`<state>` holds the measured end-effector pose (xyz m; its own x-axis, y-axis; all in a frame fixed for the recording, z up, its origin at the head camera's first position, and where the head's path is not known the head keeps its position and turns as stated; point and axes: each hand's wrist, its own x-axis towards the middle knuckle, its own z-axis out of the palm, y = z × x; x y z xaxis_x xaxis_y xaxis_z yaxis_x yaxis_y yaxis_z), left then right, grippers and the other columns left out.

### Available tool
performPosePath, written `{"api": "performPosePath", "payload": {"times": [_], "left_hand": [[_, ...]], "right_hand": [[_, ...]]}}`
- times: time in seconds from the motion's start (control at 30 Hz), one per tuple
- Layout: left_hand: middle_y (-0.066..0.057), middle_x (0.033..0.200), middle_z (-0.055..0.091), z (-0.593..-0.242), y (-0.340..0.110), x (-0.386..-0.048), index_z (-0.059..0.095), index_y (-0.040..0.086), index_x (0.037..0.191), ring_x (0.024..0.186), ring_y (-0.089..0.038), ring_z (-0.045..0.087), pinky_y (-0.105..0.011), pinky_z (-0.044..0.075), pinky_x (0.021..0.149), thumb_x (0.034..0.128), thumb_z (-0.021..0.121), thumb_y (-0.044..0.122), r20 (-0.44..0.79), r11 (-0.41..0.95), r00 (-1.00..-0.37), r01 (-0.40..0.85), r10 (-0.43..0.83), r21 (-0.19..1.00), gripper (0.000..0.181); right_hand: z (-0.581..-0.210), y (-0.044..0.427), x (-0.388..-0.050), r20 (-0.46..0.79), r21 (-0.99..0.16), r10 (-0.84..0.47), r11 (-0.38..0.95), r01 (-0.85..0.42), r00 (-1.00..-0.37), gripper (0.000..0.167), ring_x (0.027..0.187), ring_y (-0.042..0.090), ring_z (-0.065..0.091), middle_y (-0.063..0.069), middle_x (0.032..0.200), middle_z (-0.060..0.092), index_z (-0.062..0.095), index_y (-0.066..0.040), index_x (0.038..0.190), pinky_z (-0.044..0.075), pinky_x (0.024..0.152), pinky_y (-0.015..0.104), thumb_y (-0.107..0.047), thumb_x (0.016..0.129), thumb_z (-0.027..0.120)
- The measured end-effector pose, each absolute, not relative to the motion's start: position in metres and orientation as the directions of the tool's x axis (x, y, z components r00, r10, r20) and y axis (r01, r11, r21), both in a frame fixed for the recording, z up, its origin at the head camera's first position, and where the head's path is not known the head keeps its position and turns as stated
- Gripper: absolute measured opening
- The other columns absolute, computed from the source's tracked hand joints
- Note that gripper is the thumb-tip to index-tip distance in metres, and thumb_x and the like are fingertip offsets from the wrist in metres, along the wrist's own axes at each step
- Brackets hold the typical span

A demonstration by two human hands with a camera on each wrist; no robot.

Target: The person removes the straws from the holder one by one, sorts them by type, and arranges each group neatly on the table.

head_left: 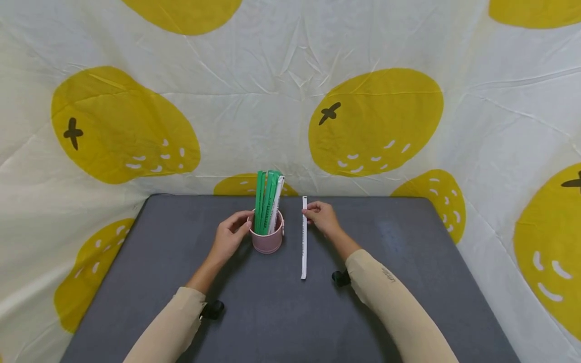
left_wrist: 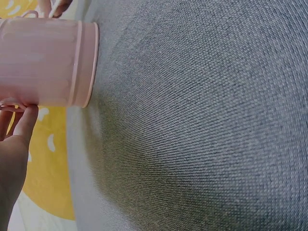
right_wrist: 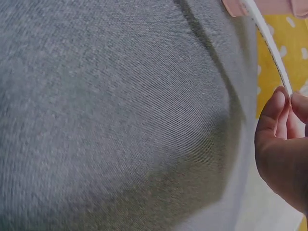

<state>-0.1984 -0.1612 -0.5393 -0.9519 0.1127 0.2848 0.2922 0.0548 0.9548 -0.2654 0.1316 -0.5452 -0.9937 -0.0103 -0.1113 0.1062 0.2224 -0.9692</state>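
A small pink bucket (head_left: pixel 267 244) stands on the dark table, holding several upright green packets (head_left: pixel 265 201) and white packets (head_left: pixel 276 204). My left hand (head_left: pixel 228 237) is at the bucket's left side, thumb and fingers pinching it by the handle mount; the left wrist view shows the thumb of that hand (left_wrist: pixel 17 144) against the bucket (left_wrist: pixel 43 62). Right of the bucket, my right hand (head_left: pixel 323 218) pinches a long thin white packet (head_left: pixel 304 242) near its far end. In the right wrist view the hand (right_wrist: pixel 284 154) holds this packet (right_wrist: pixel 272 45) between thumb and fingertips.
The dark grey table (head_left: pixel 272 312) reaches back to a pale cloth (head_left: pixel 254 121) printed with large yellow shapes, which hangs behind and at both sides. Part of the bucket (right_wrist: pixel 274 6) shows at the top of the right wrist view.
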Motion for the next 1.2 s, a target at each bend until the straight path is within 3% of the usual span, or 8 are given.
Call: {"api": "performPosePath", "payload": {"times": [0.17, 0.27, 0.3, 0.4, 0.5, 0.53, 0.9, 1.2], "left_hand": [[-0.030, 0.129, 0.066, -0.537, -0.160, -0.198, 0.066, -0.006, 0.127, 0.117, -0.043, 0.063, -0.015, 0.053, 0.089, 0.0989, 0.066, 0.001, 0.308, 0.078, -0.945, 0.318, 0.112, 0.945, 0.030], [-0.034, 0.130, 0.064, -0.524, -0.158, -0.193, 0.064, -0.011, 0.128, 0.113, -0.023, 0.067, -0.014, 0.053, 0.089, 0.0991, 0.065, -0.001, 0.293, 0.080, -0.949, 0.303, 0.120, 0.950, 0.031], [-0.035, 0.130, 0.063, -0.520, -0.158, -0.191, 0.063, -0.012, 0.128, 0.113, -0.023, 0.067, -0.013, 0.053, 0.089, 0.0989, 0.064, -0.002, 0.289, 0.080, -0.950, 0.299, 0.120, 0.951, 0.031], [-0.037, 0.131, 0.062, -0.508, -0.155, -0.186, 0.061, -0.016, 0.128, 0.116, -0.031, 0.067, -0.013, 0.052, 0.089, 0.0981, 0.063, -0.006, 0.268, 0.072, -0.956, 0.278, 0.123, 0.958, 0.032], [-0.035, 0.131, 0.063, -0.509, -0.154, -0.186, 0.062, -0.015, 0.128, 0.120, -0.054, 0.058, -0.014, 0.052, 0.091, 0.0979, 0.062, -0.007, 0.271, 0.069, -0.955, 0.280, 0.121, 0.958, 0.031], [-0.035, 0.131, 0.063, -0.509, -0.154, -0.186, 0.062, -0.014, 0.128, 0.121, -0.056, 0.057, -0.014, 0.052, 0.092, 0.0979, 0.062, -0.007, 0.270, 0.065, -0.955, 0.280, 0.122, 0.958, 0.031], [-0.039, 0.129, 0.061, -0.509, -0.155, -0.185, 0.062, -0.016, 0.126, 0.119, -0.060, 0.055, -0.013, 0.051, 0.092, 0.0970, 0.062, -0.010, 0.281, 0.063, -0.951, 0.291, 0.126, 0.955, 0.030], [-0.037, 0.130, 0.062, -0.510, -0.156, -0.185, 0.063, -0.013, 0.128, 0.116, -0.045, 0.062, -0.014, 0.053, 0.090, 0.0974, 0.062, -0.008, 0.271, 0.089, -0.954, 0.283, 0.126, 0.955, 0.031]], "right_hand": [[-0.552, 0.129, -0.266, -0.194, -0.951, -0.008, 0.247, 0.187, -0.981, 0.018, 0.058, 0.007, 0.060, 0.000, 0.076, 0.070, 0.068, 0.009, 0.102, 0.056, 0.059, 0.023, -0.005, 0.093, 0.075], [-0.552, 0.128, -0.266, -0.221, -0.947, -0.014, 0.241, 0.211, -0.975, 0.018, 0.059, 0.007, 0.059, 0.002, 0.077, 0.070, 0.067, 0.008, 0.102, 0.055, 0.056, 0.021, -0.005, 0.093, 0.075], [-0.552, 0.127, -0.266, -0.223, -0.947, -0.017, 0.241, 0.212, -0.975, 0.018, 0.059, 0.008, 0.059, 0.002, 0.077, 0.069, 0.067, 0.008, 0.102, 0.054, 0.055, 0.020, -0.005, 0.093, 0.075], [-0.551, 0.125, -0.267, -0.228, -0.946, -0.024, 0.240, 0.216, -0.973, 0.017, 0.060, 0.008, 0.059, 0.003, 0.075, 0.068, 0.066, 0.007, 0.101, 0.053, 0.053, 0.020, -0.004, 0.093, 0.075], [-0.554, 0.124, -0.268, -0.229, -0.948, -0.031, 0.235, 0.216, -0.973, 0.015, 0.058, 0.008, 0.059, 0.000, 0.071, 0.065, 0.065, 0.008, 0.099, 0.053, 0.052, 0.020, -0.003, 0.093, 0.074], [-0.555, 0.123, -0.268, -0.232, -0.948, -0.032, 0.229, 0.219, -0.972, 0.015, 0.057, 0.008, 0.059, 0.000, 0.070, 0.064, 0.064, 0.008, 0.098, 0.053, 0.052, 0.020, -0.002, 0.093, 0.074], [-0.558, 0.119, -0.261, -0.277, -0.945, -0.060, 0.199, 0.260, -0.959, 0.011, 0.056, 0.008, 0.061, 0.003, 0.068, 0.065, 0.065, 0.010, 0.097, 0.055, 0.053, 0.020, 0.003, 0.093, 0.071], [-0.554, 0.120, -0.259, -0.258, -0.872, -0.040, 0.440, 0.215, -0.965, 0.012, 0.054, 0.008, 0.067, 0.011, 0.071, 0.076, 0.075, 0.004, 0.097, 0.053, 0.050, 0.022, -0.006, 0.090, 0.078]]}}
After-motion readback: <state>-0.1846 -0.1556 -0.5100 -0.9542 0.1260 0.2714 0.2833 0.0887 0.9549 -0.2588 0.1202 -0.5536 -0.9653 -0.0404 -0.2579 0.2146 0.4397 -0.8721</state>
